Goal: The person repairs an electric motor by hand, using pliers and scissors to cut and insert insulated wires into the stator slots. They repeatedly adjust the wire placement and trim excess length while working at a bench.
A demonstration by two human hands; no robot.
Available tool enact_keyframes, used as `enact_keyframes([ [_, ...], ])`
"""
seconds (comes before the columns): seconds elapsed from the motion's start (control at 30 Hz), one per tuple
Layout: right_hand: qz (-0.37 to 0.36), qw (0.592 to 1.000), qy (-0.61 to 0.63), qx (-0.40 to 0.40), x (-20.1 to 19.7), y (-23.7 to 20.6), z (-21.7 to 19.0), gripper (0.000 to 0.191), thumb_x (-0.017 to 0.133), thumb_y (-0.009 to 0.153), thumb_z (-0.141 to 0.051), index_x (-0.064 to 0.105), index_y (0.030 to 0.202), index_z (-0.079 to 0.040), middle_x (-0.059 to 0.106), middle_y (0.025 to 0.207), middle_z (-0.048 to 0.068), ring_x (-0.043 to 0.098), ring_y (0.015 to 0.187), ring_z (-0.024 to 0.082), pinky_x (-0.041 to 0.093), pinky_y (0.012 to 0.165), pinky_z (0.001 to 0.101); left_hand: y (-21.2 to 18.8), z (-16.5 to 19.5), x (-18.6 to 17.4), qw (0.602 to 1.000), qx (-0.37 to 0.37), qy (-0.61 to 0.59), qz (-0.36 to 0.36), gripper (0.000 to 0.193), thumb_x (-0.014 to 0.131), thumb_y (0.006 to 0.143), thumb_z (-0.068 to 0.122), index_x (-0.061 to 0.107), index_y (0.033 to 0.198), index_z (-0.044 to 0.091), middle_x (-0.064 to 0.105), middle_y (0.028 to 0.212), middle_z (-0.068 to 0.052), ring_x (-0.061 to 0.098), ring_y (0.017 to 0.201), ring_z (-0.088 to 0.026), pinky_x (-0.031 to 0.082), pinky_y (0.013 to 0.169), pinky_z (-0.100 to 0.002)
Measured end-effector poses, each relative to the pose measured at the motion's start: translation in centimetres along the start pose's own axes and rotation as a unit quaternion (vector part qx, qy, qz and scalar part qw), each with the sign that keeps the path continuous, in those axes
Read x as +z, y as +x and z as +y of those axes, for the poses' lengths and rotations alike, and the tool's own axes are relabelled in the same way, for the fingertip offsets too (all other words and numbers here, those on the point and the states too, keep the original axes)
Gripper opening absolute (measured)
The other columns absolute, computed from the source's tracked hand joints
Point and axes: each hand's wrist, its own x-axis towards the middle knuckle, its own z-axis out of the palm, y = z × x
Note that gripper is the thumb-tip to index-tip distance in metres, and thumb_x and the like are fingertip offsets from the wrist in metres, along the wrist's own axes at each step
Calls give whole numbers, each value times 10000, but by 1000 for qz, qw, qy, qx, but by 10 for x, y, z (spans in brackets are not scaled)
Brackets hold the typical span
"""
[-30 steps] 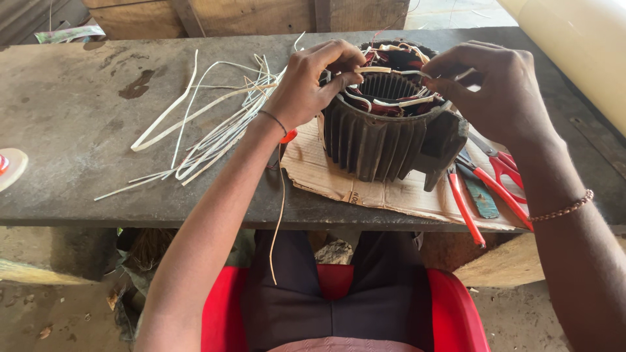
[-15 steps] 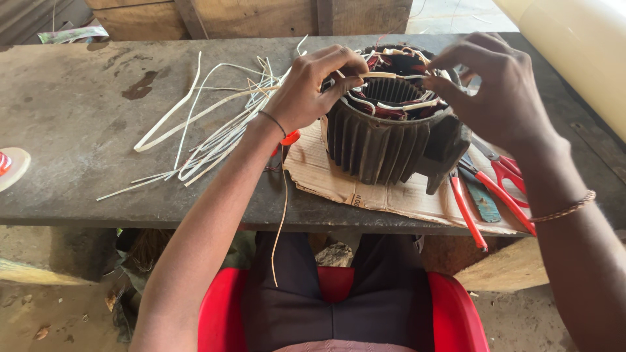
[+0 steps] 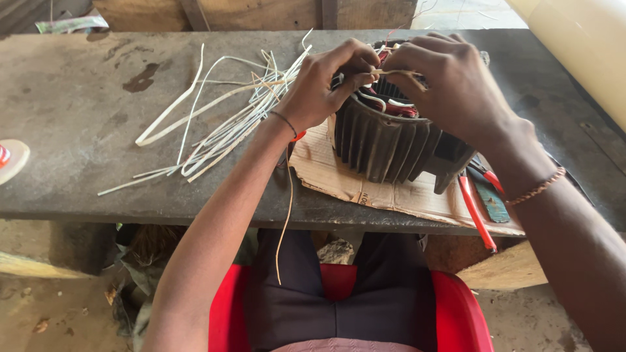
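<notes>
Seated at the grey workbench (image 3: 85, 111), motor stator (image 3: 391, 140) as my landmark. It stands on end on a torn sheet of cardboard (image 3: 326, 173), its dark finned housing toward me, red and pale windings showing at the open top.

My left hand (image 3: 323, 85) is over the stator's near-left rim, fingers closed in a pinch on a thin tan strip (image 3: 391, 72) that runs across the top of the stator. My right hand (image 3: 450, 81) covers the stator's right top edge, fingers curled down and closed on the other end of the same strip; its fingertips are hidden among the windings, so I cannot tell how deep they reach.

Left of the stator, a loose bundle of white strips (image 3: 222, 124) lies fanned across the bench, well apart from the cardboard. One long thin strip (image 3: 287, 215) hangs from under my left wrist down past the bench edge. Right of the stator, partly under my right forearm, red-handled pliers (image 3: 476, 208) rest on the cardboard. Below the stator, past the bench edge, a red chair (image 3: 456, 313) shows beneath my lap.
</notes>
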Motion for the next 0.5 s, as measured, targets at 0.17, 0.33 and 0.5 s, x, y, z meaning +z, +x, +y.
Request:
enact_keyframes([
  [0.17,3,1000,7,12,-7,-8,-1,100,790,1032,-112,735,1113,-89,755,1079,53,726,1048,229,550,1011,420,-1,-7,5,998,34,47,9,172,724,1010,148,656,1160,100,774,1124,-42,770,1070,-192,624,962,-356],
  [0.33,42,990,100,85,-18,-17,-5,248,775,973,-93,702,1205,-41,723,1122,115,694,1000,229,561,867,360,2,-4,6,997,51,56,-1,213,706,1000,204,672,1196,127,768,1131,-30,762,1061,-188,578,967,-356],
  [0.5,47,982,122,134,-21,-34,3,137,792,1027,-63,746,1150,-22,760,1117,91,726,1046,187,560,914,343,8,3,12,994,89,67,3,220,715,1007,240,658,1181,119,759,1134,-35,759,1044,-198,629,935,-338],
])
